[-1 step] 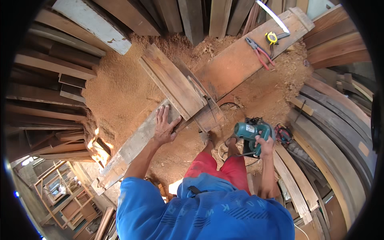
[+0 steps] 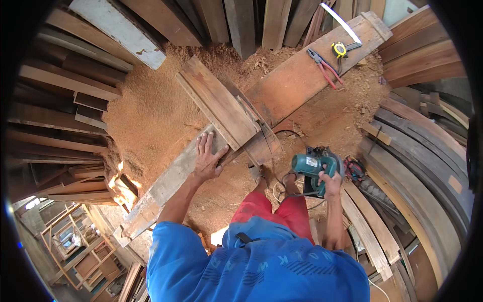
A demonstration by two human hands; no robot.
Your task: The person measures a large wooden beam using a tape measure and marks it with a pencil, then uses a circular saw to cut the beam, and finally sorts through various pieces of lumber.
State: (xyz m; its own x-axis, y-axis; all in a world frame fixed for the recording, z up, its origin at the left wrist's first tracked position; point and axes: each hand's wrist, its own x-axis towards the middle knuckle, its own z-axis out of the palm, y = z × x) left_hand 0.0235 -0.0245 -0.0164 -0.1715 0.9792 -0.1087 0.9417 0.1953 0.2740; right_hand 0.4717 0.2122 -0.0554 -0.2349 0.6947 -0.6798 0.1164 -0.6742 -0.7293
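Note:
My left hand (image 2: 208, 160) lies flat with fingers spread on a long grey plank (image 2: 161, 189) that runs from lower left toward the middle. The plank's far end meets a stack of shorter brown boards (image 2: 219, 103). My right hand (image 2: 330, 184) grips the handle of a teal circular saw (image 2: 309, 163), held low beside my knees, right of the plank and apart from it. A dark cord (image 2: 282, 194) loops below the saw. My feet stand on sawdust between the two hands.
A wide board (image 2: 297, 80) slants to the upper right, carrying red-handled pliers (image 2: 324, 64), a yellow tape measure (image 2: 339, 49) and a white strip (image 2: 341, 22). Sawdust (image 2: 146, 116) covers the floor. Stacked planks ring the space; curved timbers (image 2: 417, 166) lie right, wooden frames (image 2: 75, 251) lower left.

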